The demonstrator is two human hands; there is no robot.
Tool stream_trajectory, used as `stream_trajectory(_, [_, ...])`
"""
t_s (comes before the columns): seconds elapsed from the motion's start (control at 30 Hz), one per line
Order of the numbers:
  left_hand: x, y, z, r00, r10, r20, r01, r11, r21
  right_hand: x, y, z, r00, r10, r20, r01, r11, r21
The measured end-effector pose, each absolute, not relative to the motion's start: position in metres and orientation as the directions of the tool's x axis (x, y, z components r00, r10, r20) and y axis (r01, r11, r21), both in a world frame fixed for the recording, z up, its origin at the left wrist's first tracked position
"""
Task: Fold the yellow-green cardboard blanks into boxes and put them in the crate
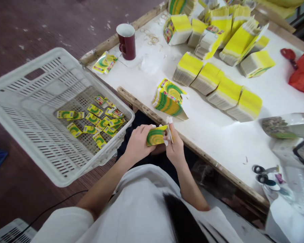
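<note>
Between my two hands, just off the table's near edge, is a small yellow and green printed carton point(155, 135). My left hand point(140, 143) wraps round its left side. At its right end, the fingers of my right hand point(175, 145) pinch the end flap; white coverings show on some fingertips. On the table in front of my hands lies a fanned stack of flat printed cartons point(168, 98). To my left, a white plastic basket point(23, 131) holds several cartons point(92, 118) like the one in my hands.
Stacks of flat yellow cartons point(220, 87) stand across the white table point(212, 138). A maroon mug point(128, 44), rubber bands point(152, 38) and a printed packet point(105, 63) lie at the far left. Scissors point(264, 175), a clear bag point(285, 126) and a red bag point(303, 74) are at right.
</note>
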State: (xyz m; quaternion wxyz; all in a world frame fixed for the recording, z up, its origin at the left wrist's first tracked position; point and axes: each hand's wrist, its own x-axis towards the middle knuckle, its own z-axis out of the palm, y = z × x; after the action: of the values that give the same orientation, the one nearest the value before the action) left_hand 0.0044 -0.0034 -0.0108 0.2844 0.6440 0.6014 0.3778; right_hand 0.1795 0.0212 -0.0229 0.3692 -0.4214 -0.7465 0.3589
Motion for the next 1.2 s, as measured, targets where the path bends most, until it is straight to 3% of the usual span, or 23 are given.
stream_trajectory(0.13, [-0.012,-0.004,-0.006,-0.005,0.989,0.151,0.472,-0.130,0.872,0.184,0.025,-0.019,-0.578,0.803,0.144,0.399,0.432,-0.809])
stream_trajectory(0.23, [-0.018,0.000,-0.003,-0.015,0.993,0.117,0.443,-0.098,0.891,0.193,0.033,-0.010,-0.632,0.771,0.076,0.427,0.428,-0.797])
stream_trajectory(0.4, [-0.019,0.008,0.004,0.060,0.990,0.126,0.461,-0.140,0.876,0.203,0.049,0.004,-0.731,0.673,0.110,0.311,0.473,-0.824])
stream_trajectory(0.53, [-0.013,0.006,0.005,-0.004,0.990,0.141,0.490,-0.121,0.863,0.186,0.039,-0.004,-0.577,0.805,0.138,0.328,0.383,-0.864])
stream_trajectory(0.6, [-0.011,0.001,0.002,-0.073,0.988,0.138,0.423,-0.095,0.901,0.176,0.032,-0.009,-0.505,0.852,0.136,0.311,0.327,-0.892])
stream_trajectory(0.7, [-0.014,-0.006,-0.007,-0.350,0.929,0.122,0.043,-0.114,0.993,0.170,0.038,-0.006,-0.414,0.899,0.140,0.226,0.250,-0.941])
stream_trajectory(0.77, [-0.018,-0.008,-0.012,-0.565,0.825,0.011,-0.285,-0.207,0.936,0.173,0.057,0.004,-0.270,0.948,0.169,0.261,0.241,-0.935])
stream_trajectory(0.83, [-0.020,-0.008,-0.016,-0.660,0.738,-0.139,-0.493,-0.286,0.822,0.178,0.085,0.014,-0.093,0.967,0.239,0.413,0.256,-0.874])
stream_trajectory(1.0, [-0.009,-0.009,-0.024,-0.478,0.828,-0.294,-0.679,-0.135,0.722,0.180,0.153,0.021,0.088,0.965,0.246,0.742,0.101,-0.663])
stream_trajectory(1.2, [0.004,-0.008,-0.028,-0.370,0.869,-0.329,-0.646,0.014,0.763,0.177,0.170,0.007,0.078,0.966,0.247,0.821,0.079,-0.566])
